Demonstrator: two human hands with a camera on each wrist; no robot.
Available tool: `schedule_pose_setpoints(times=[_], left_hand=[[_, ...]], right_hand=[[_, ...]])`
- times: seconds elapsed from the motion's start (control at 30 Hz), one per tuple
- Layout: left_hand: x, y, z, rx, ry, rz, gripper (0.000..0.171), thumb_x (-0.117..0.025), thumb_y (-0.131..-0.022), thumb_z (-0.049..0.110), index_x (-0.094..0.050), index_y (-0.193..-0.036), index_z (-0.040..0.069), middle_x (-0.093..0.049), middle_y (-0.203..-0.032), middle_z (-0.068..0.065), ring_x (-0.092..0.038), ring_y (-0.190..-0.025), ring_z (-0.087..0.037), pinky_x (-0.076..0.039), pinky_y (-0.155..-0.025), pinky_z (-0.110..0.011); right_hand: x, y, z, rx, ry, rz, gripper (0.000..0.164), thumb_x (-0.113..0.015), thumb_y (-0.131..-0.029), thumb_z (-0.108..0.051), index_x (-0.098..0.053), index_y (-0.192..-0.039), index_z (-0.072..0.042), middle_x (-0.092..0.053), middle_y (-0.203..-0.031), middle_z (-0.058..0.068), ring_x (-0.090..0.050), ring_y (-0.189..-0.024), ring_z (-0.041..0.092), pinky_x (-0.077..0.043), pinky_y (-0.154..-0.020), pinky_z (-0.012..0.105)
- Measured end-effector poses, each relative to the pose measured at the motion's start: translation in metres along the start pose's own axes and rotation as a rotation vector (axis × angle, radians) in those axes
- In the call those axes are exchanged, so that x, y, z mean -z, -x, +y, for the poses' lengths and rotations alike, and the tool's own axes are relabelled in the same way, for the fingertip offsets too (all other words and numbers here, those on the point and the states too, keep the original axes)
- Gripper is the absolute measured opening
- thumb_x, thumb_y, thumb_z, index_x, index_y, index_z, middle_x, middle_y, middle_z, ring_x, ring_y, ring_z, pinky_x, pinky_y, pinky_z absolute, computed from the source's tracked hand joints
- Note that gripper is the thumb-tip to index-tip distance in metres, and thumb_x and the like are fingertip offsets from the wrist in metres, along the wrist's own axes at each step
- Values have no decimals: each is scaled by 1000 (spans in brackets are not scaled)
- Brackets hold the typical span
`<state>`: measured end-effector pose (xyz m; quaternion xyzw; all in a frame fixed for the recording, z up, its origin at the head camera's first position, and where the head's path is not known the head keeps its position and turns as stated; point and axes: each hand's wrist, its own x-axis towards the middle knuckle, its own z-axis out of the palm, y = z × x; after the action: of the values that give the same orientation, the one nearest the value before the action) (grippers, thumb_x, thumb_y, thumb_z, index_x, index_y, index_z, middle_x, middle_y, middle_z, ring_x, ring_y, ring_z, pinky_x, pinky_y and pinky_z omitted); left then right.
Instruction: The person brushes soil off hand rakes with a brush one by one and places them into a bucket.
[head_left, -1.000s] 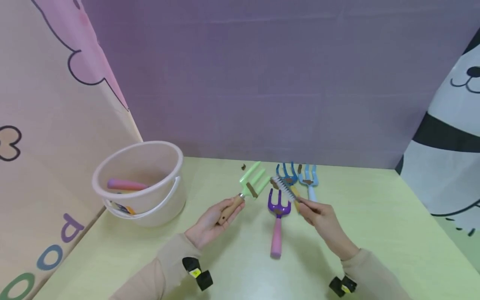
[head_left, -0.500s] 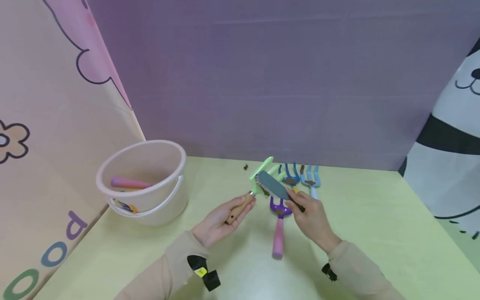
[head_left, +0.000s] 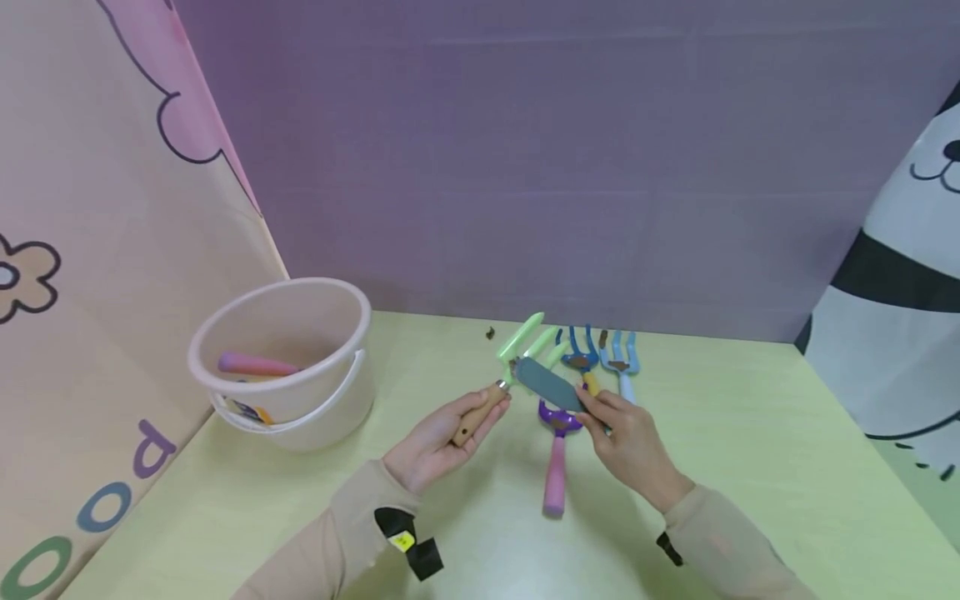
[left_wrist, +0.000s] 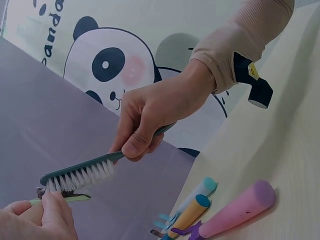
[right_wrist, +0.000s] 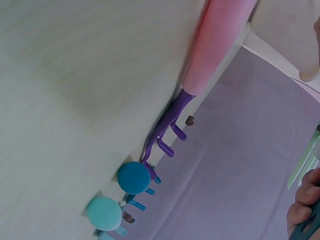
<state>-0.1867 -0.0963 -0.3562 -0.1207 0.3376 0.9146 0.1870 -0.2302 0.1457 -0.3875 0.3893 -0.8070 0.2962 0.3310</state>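
The brush [head_left: 550,386] now lies across the base of the green fork [head_left: 520,337]; a second ago it was off to the right, bristles showing over the dark blue fork [head_left: 581,361]. Since half a second ago it has slid slightly toward the wooden handle, baring more of the tines. The left hand [head_left: 435,448] still grips that handle, raised above the desk [head_left: 750,450]; the right hand [head_left: 630,439] pinches the brush handle, and the left wrist view shows white bristles facing the fork. The pale, yellowish-green desk bears a purple fork [head_left: 554,479] with a pink handle, the dark blue fork, a light blue fork [head_left: 621,364] and a small brown crumb [head_left: 491,332], all lying where they were. At the left stands a white bucket [head_left: 330,421] with a pink handle [head_left: 258,364] inside. Behind hangs a plain purple backdrop [head_left: 525,167], flanked by a flower-and-letter panel [head_left: 90,167] at left and a panda panel [head_left: 862,362] at right.
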Motion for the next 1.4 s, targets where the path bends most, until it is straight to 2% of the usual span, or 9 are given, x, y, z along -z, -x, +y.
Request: schedule_pose_setpoints(times=[0.2,0.43,0.57,0.87,1.1,1.4], left_hand=[[3,0,0,23,40,18,45,-51,-91,8,-38,-133,-2,-57,-113,-17,-65,-94,-16,-46,-93,-18],[5,0,0,37,84,17,45,-49,-93,8,-35,-135,-2,-40,-135,-21,-65,-93,-16,-44,-94,-18],[5,0,1,45,100,8,44,-45,-94,8,-33,-136,-1,-32,-141,-21,-65,-93,-15,-44,-94,-17],[5,0,0,36,107,9,43,-45,-94,8,-34,-135,-1,-41,-131,-20,-64,-94,-16,-44,-95,-17],[7,0,0,36,114,1,43,-43,-95,8,-33,-135,-2,-41,-130,-19,-64,-94,-16,-43,-95,-17],[7,0,1,30,118,-1,42,-45,-94,7,-34,-134,-2,-42,-128,-19,-64,-94,-16,-43,-95,-17]], right_hand=[[-2,6,1,-9,-23,-25,38,-72,-67,6,-65,-105,9,-57,-70,3,-34,-52,-3,-31,-44,6],[-2,10,2,-32,-49,-55,39,-71,-70,6,-64,-108,8,-56,-69,1,-32,-53,-4,-29,-44,5],[1,11,1,-49,-47,-73,39,-70,-71,6,-63,-109,7,-57,-71,0,-32,-53,-5,-29,-45,5],[7,13,2,-44,-34,-57,38,-70,-70,5,-65,-107,6,-55,-68,-2,-33,-54,-4,-31,-46,6],[9,17,4,-91,-33,-70,37,-71,-71,2,-65,-108,5,-56,-68,-3,-33,-53,-5,-32,-46,7],[13,20,3,-107,-36,-75,39,-71,-70,2,-64,-108,5,-57,-68,-3,-35,-53,-5,-33,-46,6]])
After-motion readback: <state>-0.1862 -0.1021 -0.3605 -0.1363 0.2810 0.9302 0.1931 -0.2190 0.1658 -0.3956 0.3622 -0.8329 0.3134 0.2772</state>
